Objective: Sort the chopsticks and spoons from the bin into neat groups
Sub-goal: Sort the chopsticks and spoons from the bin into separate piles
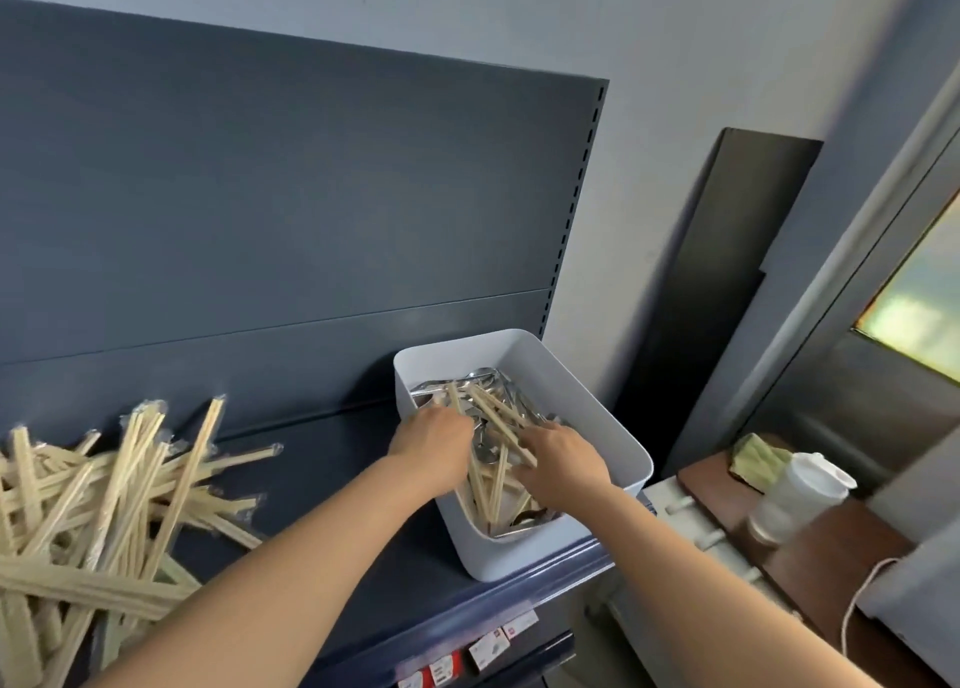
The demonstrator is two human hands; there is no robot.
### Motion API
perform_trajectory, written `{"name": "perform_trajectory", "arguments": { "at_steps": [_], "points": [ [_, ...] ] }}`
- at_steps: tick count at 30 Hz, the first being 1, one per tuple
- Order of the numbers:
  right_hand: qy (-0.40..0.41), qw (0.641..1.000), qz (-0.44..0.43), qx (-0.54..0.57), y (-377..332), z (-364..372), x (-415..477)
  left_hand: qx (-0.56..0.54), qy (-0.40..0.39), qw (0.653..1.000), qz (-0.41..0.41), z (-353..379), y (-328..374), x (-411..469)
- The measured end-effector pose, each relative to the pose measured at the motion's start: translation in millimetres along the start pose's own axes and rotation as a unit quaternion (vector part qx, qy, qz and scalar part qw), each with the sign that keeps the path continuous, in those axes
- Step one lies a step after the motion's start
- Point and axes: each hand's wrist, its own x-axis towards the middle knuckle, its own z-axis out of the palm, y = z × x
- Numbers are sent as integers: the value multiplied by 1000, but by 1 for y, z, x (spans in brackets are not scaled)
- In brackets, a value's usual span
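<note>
White bin [587, 417], left hand [431, 438] and right hand [563, 459] reaching in, fingertips buried among chopsticks [493, 413] and spoons [480, 374], grips unreadable

Both arms outstretched, left hand [431, 435], right hand [563, 461], fingers perhaps curled

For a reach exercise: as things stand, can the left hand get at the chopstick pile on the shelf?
Likely yes: the left hand is in the white bin; the chopstick pile lies uncovered to its left, nothing between.

Shelf [322, 479] with bin [501, 557], chopsticks [104, 505]
</note>
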Motion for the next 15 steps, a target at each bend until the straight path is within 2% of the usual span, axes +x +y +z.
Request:
{"name": "perform_trajectory", "arguments": {
  "at_steps": [3, 6, 15],
  "points": [
    [-37, 999, 13, 7, 9, 7, 25, 4, -77, 997, -15, 10, 8, 33],
    [-65, 998, 5, 3, 12, 14, 48, 3, -117, 991, -58, 23, 9, 66],
    [-48, 998, 14, -35, 20, 25, 95, -163, -99, 957, -218, 37, 3, 112]
  ]
}}
